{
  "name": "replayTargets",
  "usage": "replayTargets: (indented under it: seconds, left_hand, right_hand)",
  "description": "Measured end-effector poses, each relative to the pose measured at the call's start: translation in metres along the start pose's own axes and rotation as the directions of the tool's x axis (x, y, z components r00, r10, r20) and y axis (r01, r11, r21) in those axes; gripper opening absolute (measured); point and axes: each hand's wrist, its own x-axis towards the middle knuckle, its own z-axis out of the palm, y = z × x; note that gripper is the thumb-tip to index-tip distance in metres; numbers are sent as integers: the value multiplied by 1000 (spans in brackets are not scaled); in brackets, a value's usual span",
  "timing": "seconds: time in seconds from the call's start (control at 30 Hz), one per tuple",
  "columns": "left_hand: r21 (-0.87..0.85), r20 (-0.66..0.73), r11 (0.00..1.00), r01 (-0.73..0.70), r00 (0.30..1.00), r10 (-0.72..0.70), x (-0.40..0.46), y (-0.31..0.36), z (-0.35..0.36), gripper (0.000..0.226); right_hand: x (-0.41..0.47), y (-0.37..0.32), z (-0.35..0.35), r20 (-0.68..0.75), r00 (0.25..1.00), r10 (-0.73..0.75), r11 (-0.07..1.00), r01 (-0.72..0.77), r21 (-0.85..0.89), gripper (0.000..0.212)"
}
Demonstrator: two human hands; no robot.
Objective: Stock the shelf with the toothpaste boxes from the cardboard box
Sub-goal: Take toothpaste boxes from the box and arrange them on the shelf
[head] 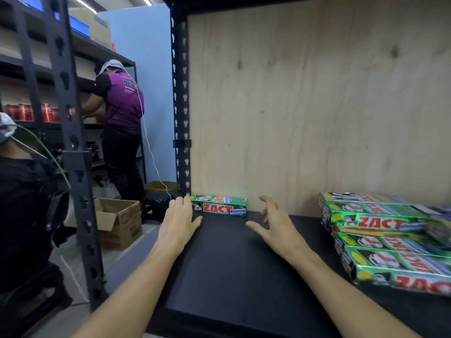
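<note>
toothpaste box (219, 208) at shelf (231, 264) back-left | hands empty, spread | loose boxes (390, 240) piled right | upright (180, 106) left

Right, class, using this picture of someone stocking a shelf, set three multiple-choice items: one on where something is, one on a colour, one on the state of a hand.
1. Where on the shelf board does the lone Zact toothpaste box lie?
A. at the back left corner, against the plywood back panel
B. at the front edge
C. on top of the stack at the right

2. What is the main colour of the stacked toothpaste boxes?
A. blue
B. green
C. yellow

3. What is the right hand doing?
A. gripping a box
B. making a fist
C. spread open, holding nothing

Answers: 1 A, the box lies along the panel beside the left upright post. 2 B, their faces are green with red lettering. 3 C, its fingers are apart with nothing between them, and the left hand touches the lone box's end.
</note>
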Motion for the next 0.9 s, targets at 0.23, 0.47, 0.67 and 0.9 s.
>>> replayTargets:
  seconds: [0.23, 0.47, 0.67, 0.9]
  left_hand:
    - [-248, 39, 911, -329, 936, 349, -70, 74, -32, 55]
    - [-580, 81, 755, -307, 900, 428, -111, 178, -40, 55]
    - [-672, 156, 691, -268, 860, 485, -125, 244, -31, 68]
    - [-638, 227, 738, -220, 862, 454, -123, 255, -21, 67]
  right_hand:
    - [-90, -37, -66, -54, 940, -338, 903, 307, -302, 53]
    - [-158, 16, -157, -127, 978, -165, 913, 102, -396, 59]
    - [-190, 67, -214, -236, 972, 8, 816, -143, -560, 66]
    - [-192, 78, -213, -281, 956, 84, 743, -248, -622, 80]
